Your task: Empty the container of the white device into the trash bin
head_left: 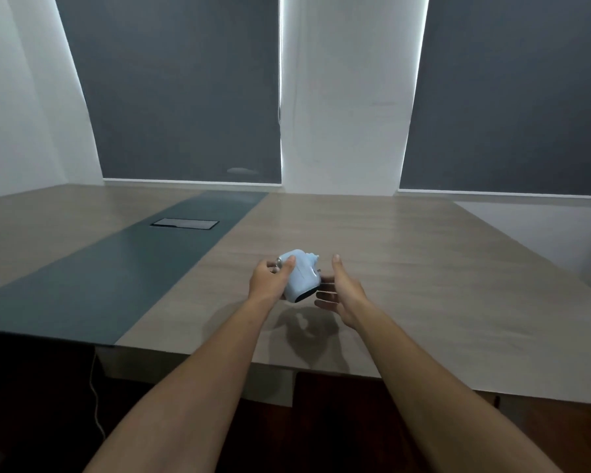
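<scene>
The white device [301, 274] is a small rounded pale-blue-white gadget with a dark lower end, held tilted above the wooden table [406, 268]. My left hand [268, 278] grips it at its upper left end, thumb over the top. Just to the device's right is my right hand [338, 290], fingers spread and palm turned toward it, fingertips at or near its dark lower end. The device casts a shadow on the table below. No trash bin is in view.
A dark green strip [123, 274] runs along the table's left half, with a flush rectangular cable hatch [185, 223] set into it. Grey blinds cover the windows behind. A white cable [94, 401] hangs below the table's near edge at left.
</scene>
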Demonstrator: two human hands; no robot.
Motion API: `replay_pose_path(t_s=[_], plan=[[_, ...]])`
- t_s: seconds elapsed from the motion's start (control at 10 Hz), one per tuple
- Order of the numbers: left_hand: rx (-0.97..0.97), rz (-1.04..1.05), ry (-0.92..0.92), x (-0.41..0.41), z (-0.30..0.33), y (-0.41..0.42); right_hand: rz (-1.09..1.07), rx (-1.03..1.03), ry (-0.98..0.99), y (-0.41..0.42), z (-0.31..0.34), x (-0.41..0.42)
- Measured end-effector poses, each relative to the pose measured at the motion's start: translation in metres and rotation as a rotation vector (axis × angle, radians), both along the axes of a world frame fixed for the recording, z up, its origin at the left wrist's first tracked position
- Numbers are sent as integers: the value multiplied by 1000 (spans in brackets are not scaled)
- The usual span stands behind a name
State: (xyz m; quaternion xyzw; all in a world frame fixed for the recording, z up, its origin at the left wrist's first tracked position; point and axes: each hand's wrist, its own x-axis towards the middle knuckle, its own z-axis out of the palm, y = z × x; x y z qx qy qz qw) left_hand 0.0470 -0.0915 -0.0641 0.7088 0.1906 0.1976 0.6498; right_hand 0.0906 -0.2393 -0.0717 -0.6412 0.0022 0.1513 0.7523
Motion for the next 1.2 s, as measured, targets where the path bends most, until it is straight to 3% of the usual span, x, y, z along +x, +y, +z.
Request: replay_pose_path(t_s=[0.3, 0.6, 1.1, 1.2], plan=[[86, 208, -11, -34, -1, 60, 112, -153, -121, 61, 1, -24], [331, 418, 48, -66, -16, 103, 72, -216, -128, 95, -13, -28], [419, 462, 94, -63, -24, 95, -58, -266, -217, 50, -7, -15], [601, 549, 149, -63, -17, 86, -131, -424, -361, 28, 2, -19]])
